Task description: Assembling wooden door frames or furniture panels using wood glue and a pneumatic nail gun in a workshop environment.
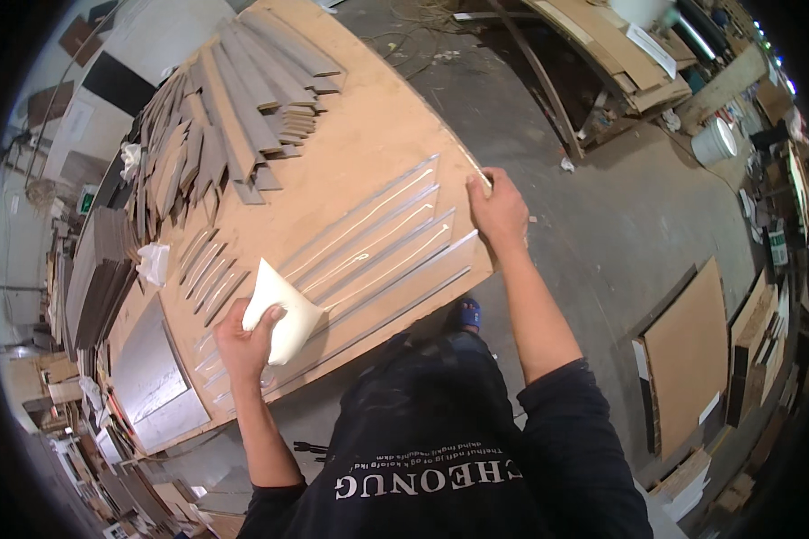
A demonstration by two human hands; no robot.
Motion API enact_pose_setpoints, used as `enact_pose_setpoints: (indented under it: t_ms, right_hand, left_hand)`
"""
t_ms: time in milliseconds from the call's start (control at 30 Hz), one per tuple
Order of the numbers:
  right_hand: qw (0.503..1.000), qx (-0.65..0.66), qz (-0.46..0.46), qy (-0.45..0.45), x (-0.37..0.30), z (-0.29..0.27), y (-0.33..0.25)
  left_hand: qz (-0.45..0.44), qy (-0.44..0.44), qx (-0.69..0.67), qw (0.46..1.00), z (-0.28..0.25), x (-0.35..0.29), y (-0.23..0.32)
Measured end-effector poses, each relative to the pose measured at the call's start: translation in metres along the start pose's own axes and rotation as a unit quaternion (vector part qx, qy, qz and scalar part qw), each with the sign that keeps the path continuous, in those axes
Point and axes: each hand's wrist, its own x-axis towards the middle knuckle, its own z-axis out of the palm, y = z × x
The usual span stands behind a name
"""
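Observation:
My left hand (250, 337) is closed around a soft white pouch (288, 314) whose narrow tip points at the strips on the tabletop. Several long, thin grey strips (368, 242) lie side by side at the board's near right, with glossy pale beads of what looks like glue along them. My right hand (501, 208) is closed at the right edge of the tan board (368, 117), thumb on top and the other fingers partly hidden. It appears to grip that edge near the strips' far ends.
A heap of grey-brown slats (234, 99) covers the board's far left. Short strips (211, 274), crumpled white plastic (154, 263) and a metal sheet (157, 382) lie left of the pouch. Beyond the grey floor stand a loaded workbench (620, 54), a white bucket (714, 142) and leaning panels (688, 359).

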Motion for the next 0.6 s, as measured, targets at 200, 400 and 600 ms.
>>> enact_pose_setpoints:
  t_ms: [200, 400, 600]
  right_hand:
    - [1.000, -0.024, 0.000, -0.007, -0.004, -0.002, -0.005]
    - [0.999, -0.032, -0.014, -0.007, -0.006, -0.003, -0.005]
    - [0.999, -0.037, -0.018, -0.018, -0.011, -0.005, -0.010]
  left_hand:
    - [-0.036, 0.049, 0.026, 0.998, -0.038, -0.018, -0.036]
    - [-0.053, 0.096, 0.097, 0.989, -0.071, -0.034, -0.054]
    - [-0.105, 0.139, 0.097, 0.980, -0.098, -0.054, -0.079]
